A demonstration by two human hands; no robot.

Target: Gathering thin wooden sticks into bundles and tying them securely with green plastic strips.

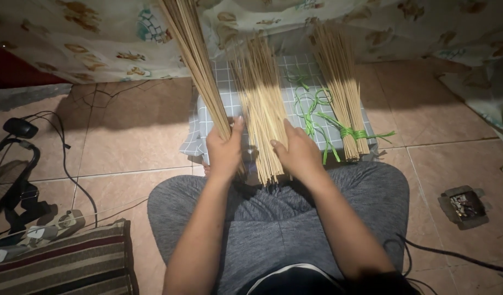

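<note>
Two bundles of thin pale bamboo sticks are handled over a grey checked cloth (218, 82): the slanted bundle (199, 65) is clenched in the left grip (225, 153), while the flat loose bundle (262, 109) is pressed under the right hand (299, 154), fingers spread, nothing grasped. Right of it lies a green-tied bundle (344, 104).

- Checked cloth (218, 82): crowded. Loose stick pile (262, 109) centre, tied bundle (347, 109) right, green ties (311, 117) filling the gap between.
- Left hand (224, 153) holds slanting stick bunch (196, 60), barring the cloth's left side.
- Floor tiles (131, 142) left of cloth: open.
- Right tiles open up to small box (463, 206).
- Cables (65, 164), striped cushion (65, 265) block lower left.
</note>
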